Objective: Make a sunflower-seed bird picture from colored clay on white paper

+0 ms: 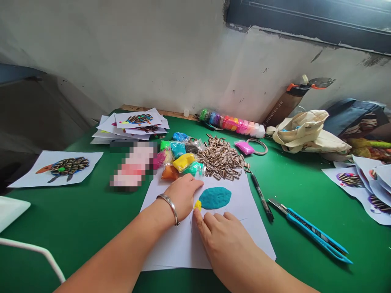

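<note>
A sheet of white paper [171,252] lies before me with a flat blue-green clay oval [215,198] stuck on it. At the oval's lower left edge is a small yellow clay lump [198,204]. My right hand [222,232] touches that lump with its outstretched index fingertip, the other fingers bent. Resting on the paper's left side, my left hand [181,195] wears a silver bangle [169,207]; its fingers are extended toward the clay bags and it holds nothing that I can see. Faint pen lines show below the oval.
Bagged clay [184,162] and a sunflower seed pile [222,158] lie behind the paper. At right are a pen [262,197], a blue utility knife [311,232] with its blade out, and seed pictures [351,179]. More pictures [134,122] lie left. A bottle [284,103] leans behind a cloth bag [308,134].
</note>
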### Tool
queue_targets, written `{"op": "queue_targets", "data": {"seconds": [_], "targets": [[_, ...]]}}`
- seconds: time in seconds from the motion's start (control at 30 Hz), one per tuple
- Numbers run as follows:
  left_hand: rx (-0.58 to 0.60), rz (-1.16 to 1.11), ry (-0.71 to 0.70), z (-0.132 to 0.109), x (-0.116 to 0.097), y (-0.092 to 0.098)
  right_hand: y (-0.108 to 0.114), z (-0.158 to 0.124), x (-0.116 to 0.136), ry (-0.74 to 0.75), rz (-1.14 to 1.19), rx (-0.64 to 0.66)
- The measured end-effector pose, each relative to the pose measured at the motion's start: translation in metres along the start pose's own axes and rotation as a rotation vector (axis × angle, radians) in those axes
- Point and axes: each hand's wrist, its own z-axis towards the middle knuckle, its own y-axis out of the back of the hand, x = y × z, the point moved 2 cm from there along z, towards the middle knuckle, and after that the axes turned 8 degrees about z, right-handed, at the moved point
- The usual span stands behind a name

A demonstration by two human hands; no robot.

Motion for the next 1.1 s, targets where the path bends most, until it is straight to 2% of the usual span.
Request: {"op": "queue_targets", "data": {"seconds": [0.1,0.33,0.57,0.8,1.1], "targets": [[0.0,0.002,0.003,0.0,0.0,0.0,0.003,0.0,0.002,0.029,-0.012,0.019],[0.009,0.014,0.002,0.001,0.001,-0.001,-0.002,-0.004,-0.005,-0.047,0.007,-0.077],[0.002,0.017,0.001,0.002,0.0,-0.001,-0.002,-0.001,0.004,0.011,0.011,0.055],[0.004,0.02,0.0,0.001,0.0,-0.001,0.0,-0.002,-0.007,-0.084,0.069,-0.068],[0.004,0.028,-0.003,0.0,0.0,0.0,-0.003,-0.003,-0.007,-0.082,0.048,-0.061]]}}
